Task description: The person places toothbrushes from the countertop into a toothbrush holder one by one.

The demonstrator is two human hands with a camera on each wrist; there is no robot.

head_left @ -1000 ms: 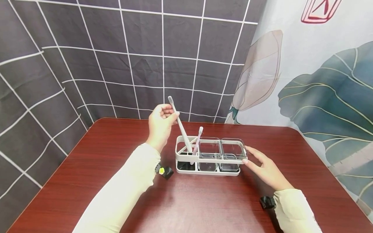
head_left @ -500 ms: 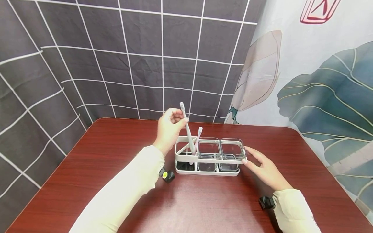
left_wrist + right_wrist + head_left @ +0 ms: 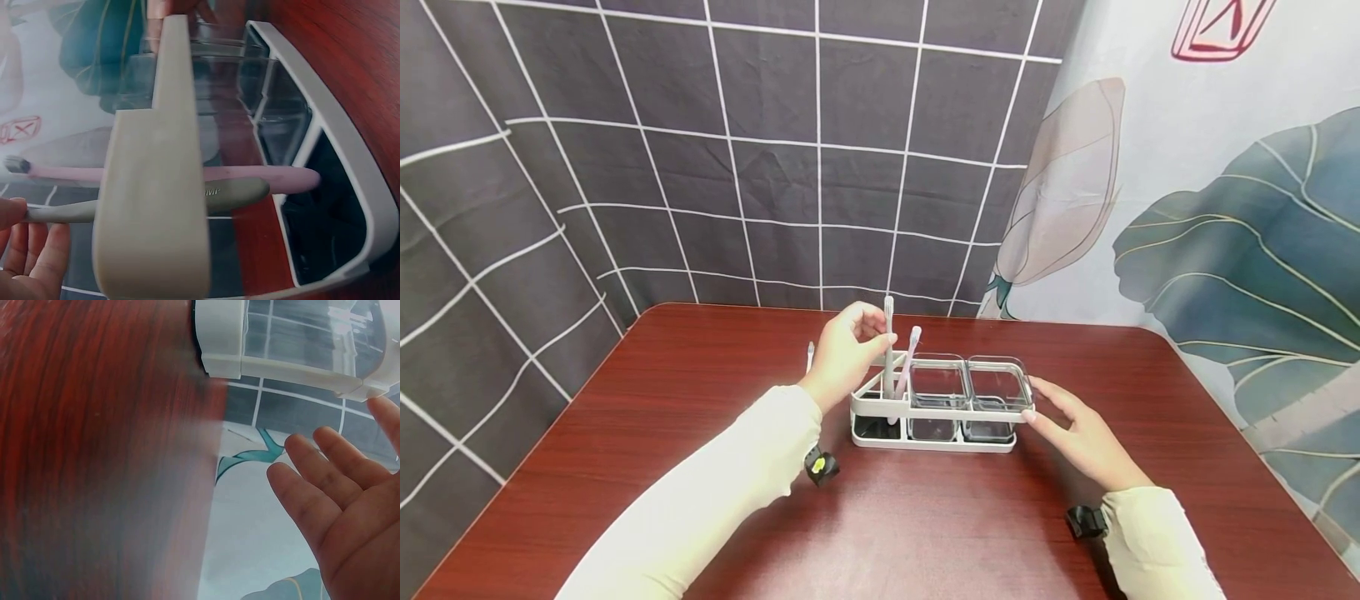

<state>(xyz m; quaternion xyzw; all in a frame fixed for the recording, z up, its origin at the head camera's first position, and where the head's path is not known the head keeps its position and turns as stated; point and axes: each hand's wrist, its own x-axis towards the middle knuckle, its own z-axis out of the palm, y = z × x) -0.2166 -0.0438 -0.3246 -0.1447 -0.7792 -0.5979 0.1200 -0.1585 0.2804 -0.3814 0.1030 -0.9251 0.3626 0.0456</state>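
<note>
A white toothbrush holder (image 3: 940,446) with two clear cups (image 3: 1000,383) in its right part stands on the table. My left hand (image 3: 846,354) pinches a grey toothbrush (image 3: 240,194) below its head, between thumb and fingers. The brush is nearly upright, its handle through the holder's top frame at the left, its lower end above the black base. Beside it a pink toothbrush (image 3: 907,367) leans in the same compartment. At the holder's right end my right hand (image 3: 1086,437) holds the frame between thumb and forefinger; the other fingers (image 3: 306,494) stretch out straight.
The head of another toothbrush (image 3: 810,357) shows behind the left wrist, the rest of it hidden. The red-brown table (image 3: 925,525) ends at a dark grid-patterned curtain (image 3: 715,192) at the back and a leaf-patterned cloth (image 3: 1262,250) on the right.
My left hand has moved right and down with the grey toothbrush, which has gone from leaning to nearly upright. Another toothbrush head has come into sight behind the wrist. The right hand stays put.
</note>
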